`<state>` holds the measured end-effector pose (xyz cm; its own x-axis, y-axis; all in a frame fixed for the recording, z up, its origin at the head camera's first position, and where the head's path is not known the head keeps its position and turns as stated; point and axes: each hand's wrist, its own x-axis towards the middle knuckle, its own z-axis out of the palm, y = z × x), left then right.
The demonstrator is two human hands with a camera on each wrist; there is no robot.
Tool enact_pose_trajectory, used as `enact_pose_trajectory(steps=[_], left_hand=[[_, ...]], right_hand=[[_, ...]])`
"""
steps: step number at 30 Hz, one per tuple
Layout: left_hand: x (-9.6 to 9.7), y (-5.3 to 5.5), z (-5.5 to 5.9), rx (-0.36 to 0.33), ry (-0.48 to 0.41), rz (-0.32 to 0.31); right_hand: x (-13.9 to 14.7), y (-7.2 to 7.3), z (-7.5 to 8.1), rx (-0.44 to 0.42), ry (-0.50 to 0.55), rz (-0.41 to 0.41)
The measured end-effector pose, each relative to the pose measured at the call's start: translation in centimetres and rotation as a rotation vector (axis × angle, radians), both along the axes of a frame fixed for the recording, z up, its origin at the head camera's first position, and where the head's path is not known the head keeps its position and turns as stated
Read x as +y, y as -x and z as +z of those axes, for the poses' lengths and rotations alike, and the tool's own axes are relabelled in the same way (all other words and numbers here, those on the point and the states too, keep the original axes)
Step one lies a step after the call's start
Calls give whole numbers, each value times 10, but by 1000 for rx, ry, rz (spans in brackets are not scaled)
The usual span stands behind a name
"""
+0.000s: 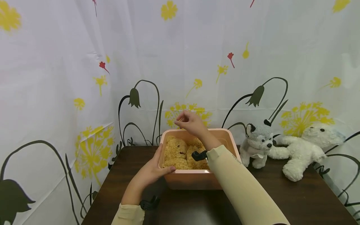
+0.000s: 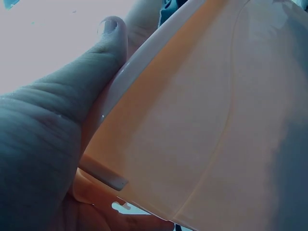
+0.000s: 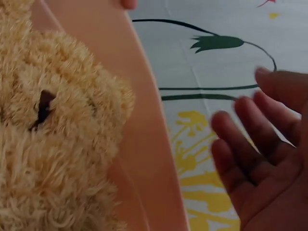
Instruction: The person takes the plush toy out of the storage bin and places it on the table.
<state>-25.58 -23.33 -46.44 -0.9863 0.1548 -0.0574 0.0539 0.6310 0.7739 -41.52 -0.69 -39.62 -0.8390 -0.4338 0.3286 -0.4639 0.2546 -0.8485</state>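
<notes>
A pink plastic tub [image 1: 194,181] stands on the table, with tan curly-furred plush [image 1: 175,150] filling much of it. Whether that plush is one toy or two, I cannot tell. My left hand [image 1: 152,170] grips the tub's near left corner. Its thumb [image 2: 106,43] lies over the rim, and part of its fingers is hidden behind the wall. Beyond the far rim, my right hand [image 1: 192,123] hangs in the air. Its loosely bent fingers [image 3: 245,120] hold nothing and are apart from the tub in the right wrist view. A dark nose shows on the plush.
A grey and white plush dog [image 1: 258,145] sits to the right of the tub. Beside it a white plush toy [image 1: 302,150] leans against the flower-printed curtain [image 1: 194,47]. The dark brown table [image 1: 135,159] reaches back to that curtain.
</notes>
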Motion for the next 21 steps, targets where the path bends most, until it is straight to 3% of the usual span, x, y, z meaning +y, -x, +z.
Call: enact_pose_trajectory(steps=[6,9,11,14,18,21], left_hand=[[-1,4,6,-1,12,-1],[-2,4,6,-6,10,-1],[-1,3,6,-9,6,0],[0,2,5,-12,-9,1],[1,0,2,-14,-19,7],[0,-3,0,-15,-9,14]], right_hand=[[2,4,-6,-34,-360,110],[4,2,-9,-124,-503,199],[5,-1,-11,-209,-550,291],[8,-5,-13,-290,-638,344],[8,-10,-18,-279,-751,316],[4,-13,-25,-266,-757,315]])
